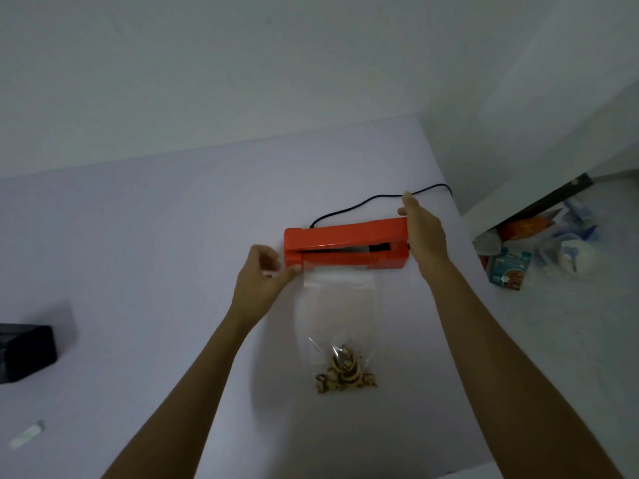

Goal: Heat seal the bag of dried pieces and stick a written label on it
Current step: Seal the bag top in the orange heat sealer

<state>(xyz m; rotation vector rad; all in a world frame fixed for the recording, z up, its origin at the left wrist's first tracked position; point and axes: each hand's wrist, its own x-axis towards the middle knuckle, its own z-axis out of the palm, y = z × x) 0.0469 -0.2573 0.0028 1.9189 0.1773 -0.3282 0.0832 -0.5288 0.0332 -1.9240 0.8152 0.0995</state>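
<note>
A white counter [173, 236] meets a plain white wall, carrying an orange heat sealer [345, 245] with the clear bag [340, 316] mouth tucked under its raised arm. The left hand [262, 285] pinches the bag's top corner in its grip; the right hand [423, 233], fingers extended, rests against the sealer's right end.

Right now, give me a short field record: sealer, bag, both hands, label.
sealer: red heat sealer on white table, arm raised, cord attached
bag: clear bag, open end in the sealer's slot, dried pieces at the near end
left hand: at the bag's top left corner
right hand: on the sealer's right end
label: none on the bag
</note>
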